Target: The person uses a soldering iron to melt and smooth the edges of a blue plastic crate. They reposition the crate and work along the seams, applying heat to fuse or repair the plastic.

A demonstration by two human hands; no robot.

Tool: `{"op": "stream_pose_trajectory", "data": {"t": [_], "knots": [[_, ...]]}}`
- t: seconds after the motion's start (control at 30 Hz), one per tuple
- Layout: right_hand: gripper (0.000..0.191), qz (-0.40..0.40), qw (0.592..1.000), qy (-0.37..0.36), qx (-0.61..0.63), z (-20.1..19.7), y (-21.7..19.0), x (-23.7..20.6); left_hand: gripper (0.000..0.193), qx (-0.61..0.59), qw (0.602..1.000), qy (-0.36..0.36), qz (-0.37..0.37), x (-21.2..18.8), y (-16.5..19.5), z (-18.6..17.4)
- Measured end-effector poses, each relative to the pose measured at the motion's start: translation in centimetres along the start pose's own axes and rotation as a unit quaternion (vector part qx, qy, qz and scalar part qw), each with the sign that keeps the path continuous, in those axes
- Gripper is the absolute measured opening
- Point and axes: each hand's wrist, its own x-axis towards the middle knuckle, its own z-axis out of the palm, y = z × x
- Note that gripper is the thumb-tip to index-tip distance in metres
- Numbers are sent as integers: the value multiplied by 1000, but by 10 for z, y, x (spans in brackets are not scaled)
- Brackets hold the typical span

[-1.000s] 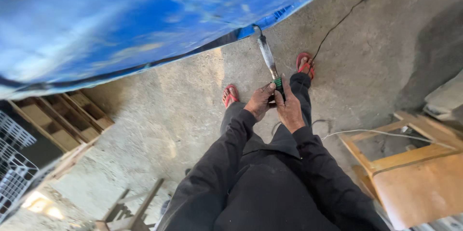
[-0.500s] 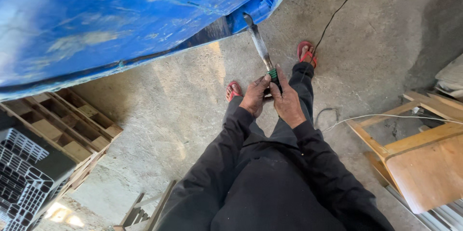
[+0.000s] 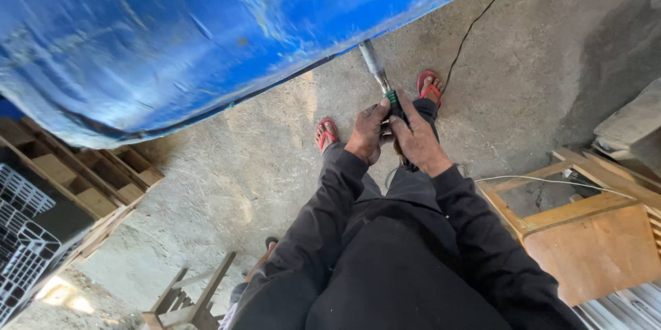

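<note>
- We have 1 view only, from a camera worn on the person's head, so no second view shares any part of the scene.
- We look steeply down along the person's own body: dark sleeves and trousers fill the lower middle, and the feet in red sandals stand on the concrete floor further up the frame.
- Both hands, the left hand and the right hand, sit near the centre, at arm's length from the lens.
- Nearest to us is a blue curved surface, blurred, filling the upper left.
- At the edges we catch wooden frames on the right and a wooden pallet on the left.
</note>
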Motion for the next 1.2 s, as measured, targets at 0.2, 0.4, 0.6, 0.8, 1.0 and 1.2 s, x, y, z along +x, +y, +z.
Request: {"op": "stream_pose_trajectory", "data": {"t": [0.2, 0.4, 0.6, 0.8, 1.0, 1.2], "knots": [[63, 100, 992, -47, 56, -20, -25, 21, 40, -14, 1000, 23, 12, 6, 18, 25], [62, 42, 996, -77, 2, -32, -43, 32, 40, -6, 999, 41, 19, 8, 30, 36], [62, 100, 992, -74, -11, -31, -53, 33, 38, -21, 999, 45, 9, 8, 37, 40], [61, 53, 996, -63, -45, -28, -69, 35, 42, -30, 999, 13, 25, 9, 45, 39], [65, 160, 984, -78, 9, -29, -83, 26, 44, -4, 999, 42, 10, 0, 49, 41], [61, 44, 996, -73, 25, -22, -54, 32, 41, -10, 999, 47, 19, -2, 47, 41]]}}
